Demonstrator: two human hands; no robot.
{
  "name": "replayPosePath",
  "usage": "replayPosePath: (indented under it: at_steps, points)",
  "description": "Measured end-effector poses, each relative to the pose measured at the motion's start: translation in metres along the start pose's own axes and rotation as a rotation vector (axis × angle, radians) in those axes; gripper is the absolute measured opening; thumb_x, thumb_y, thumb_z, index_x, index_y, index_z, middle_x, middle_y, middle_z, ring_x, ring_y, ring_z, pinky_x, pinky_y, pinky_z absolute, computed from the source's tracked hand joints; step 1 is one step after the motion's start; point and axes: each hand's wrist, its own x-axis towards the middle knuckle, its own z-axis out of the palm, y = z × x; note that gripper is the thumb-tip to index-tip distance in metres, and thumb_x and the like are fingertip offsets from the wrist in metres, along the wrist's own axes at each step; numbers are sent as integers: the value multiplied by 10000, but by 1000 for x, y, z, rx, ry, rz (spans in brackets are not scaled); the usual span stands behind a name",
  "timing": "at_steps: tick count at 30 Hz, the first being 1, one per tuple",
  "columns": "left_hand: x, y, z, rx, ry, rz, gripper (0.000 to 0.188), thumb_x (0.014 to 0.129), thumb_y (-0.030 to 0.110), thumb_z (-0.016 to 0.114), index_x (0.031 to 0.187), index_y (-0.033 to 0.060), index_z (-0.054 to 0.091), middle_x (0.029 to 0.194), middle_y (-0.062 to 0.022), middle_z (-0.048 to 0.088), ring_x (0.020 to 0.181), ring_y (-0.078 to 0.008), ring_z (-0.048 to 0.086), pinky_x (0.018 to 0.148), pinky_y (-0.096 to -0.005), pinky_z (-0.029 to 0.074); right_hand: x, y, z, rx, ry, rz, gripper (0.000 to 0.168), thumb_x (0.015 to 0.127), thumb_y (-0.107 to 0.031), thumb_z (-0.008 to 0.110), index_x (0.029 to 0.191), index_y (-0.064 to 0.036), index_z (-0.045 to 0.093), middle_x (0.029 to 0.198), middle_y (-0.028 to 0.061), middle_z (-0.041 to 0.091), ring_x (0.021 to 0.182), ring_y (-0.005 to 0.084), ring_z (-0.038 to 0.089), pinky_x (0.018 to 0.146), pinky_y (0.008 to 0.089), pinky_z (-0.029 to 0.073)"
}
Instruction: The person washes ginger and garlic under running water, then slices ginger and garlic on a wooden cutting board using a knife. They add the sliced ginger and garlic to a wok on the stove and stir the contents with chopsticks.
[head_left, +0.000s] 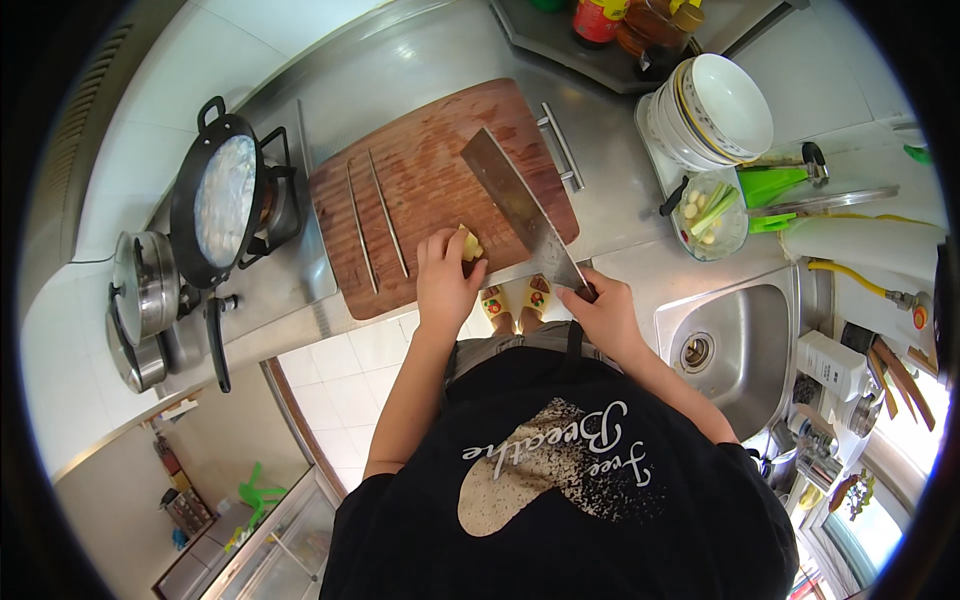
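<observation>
My left hand (444, 279) rests at the near edge of a wooden cutting board (427, 180), its fingers on a pale yellow piece of food (472, 247), seemingly ginger. My right hand (606, 311) grips the handle of a wide-bladed cleaver (517, 199). The blade slants away to the upper left over the board's right part, to the right of the yellow piece and apart from it. A pair of metal chopsticks (388, 214) lies apart, roughly side by side, on the board's left part. The underside of the yellow piece is hidden.
A black wok (182, 217) with whitish contents sits on the gas stove at left, beside lidded steel pots (142, 289). At right are stacked bowls (731, 105), a glass dish (720, 238) with garlic cloves and scallion pieces, and a steel sink (761, 337). Bottles (600, 19) stand behind.
</observation>
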Motion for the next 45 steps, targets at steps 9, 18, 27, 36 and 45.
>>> replayPosePath:
  at_steps: [9, 18, 27, 36, 45]
  points:
    - [-7, -32, -9, -910, 20, -397, 291, 826, -32, 608, 1108, 10, 550, 1062, -97, 616, 943, -175, 606, 836, -251, 491, 18, -9, -7, 16, 104, -68, 189, 799, -140, 668, 922, 3, 650, 522, 39, 510, 476, 74, 457, 469, 257, 390]
    - [-17, -9, -58, -1607, 23, -281, 303, 859, -45, 534, 1156, 14, 516, 1145, -103, 566, 1074, -214, 566, 904, -360, 508, 116, -32, -12, -694, 352, -580, 385, 788, -335, 664, 1091, -101, 626, 868, 99, 657, 769, 289, 640, 660, 377, 512]
    - [-37, -20, -55, -1438, 99, -347, 312, 891, 44, 515, 1202, 47, 492, 1209, -138, 554, 1098, -257, 560, 889, -362, 481, 175, -32, 10, -945, 104, -512, 373, 834, -354, 617, 1077, -79, 552, 979, 110, 627, 937, 281, 615, 750, 385, 509]
    - [-16, 1, -48, -1452, 40, -366, 290, 869, -39, 522, 1154, 16, 518, 1172, -116, 562, 1079, -223, 566, 882, -349, 502, 147, -13, 6, -483, 272, -719, 278, 814, -260, 626, 1005, -58, 631, 984, 89, 632, 948, 263, 586, 806, 376, 488]
    - [9, 50, -10, -1239, -445, -91, 296, 840, -48, 591, 1131, -14, 551, 1086, -92, 601, 1024, -161, 568, 898, -299, 456, 8, -1, -15, 292, -27, -444, 370, 785, -115, 724, 1120, -24, 596, 983, 93, 640, 825, 158, 624, 743, 278, 513]
